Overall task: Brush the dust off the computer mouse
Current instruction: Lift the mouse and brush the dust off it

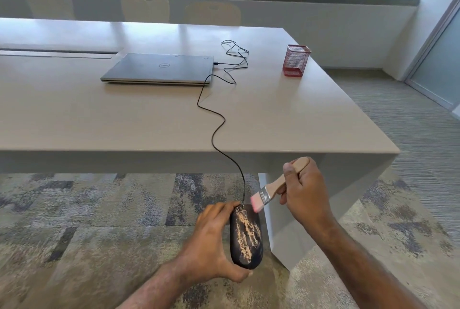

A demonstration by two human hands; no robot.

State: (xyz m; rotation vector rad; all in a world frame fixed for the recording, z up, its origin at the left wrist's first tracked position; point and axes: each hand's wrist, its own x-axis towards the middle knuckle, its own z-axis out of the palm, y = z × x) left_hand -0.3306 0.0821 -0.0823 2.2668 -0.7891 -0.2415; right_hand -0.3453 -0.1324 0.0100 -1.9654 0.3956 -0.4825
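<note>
1. Held out over the carpet, off the near edge of the table, the black computer mouse sat in the left hand — fingers curled along its left side, thumb under its near end.
2. Tan dust streaked the mouse's top from front to back.
3. At the right, the right hand was closed around the wooden handle of a small paintbrush, its pink bristles touching or just above the mouse's front right edge — which of the two I could not tell.
4. From the mouse's front, a black cable rose over the near table edge and wound across the top to a closed grey Dell laptop.
5. Near the table's right edge stood a red mesh pen holder.
</note>
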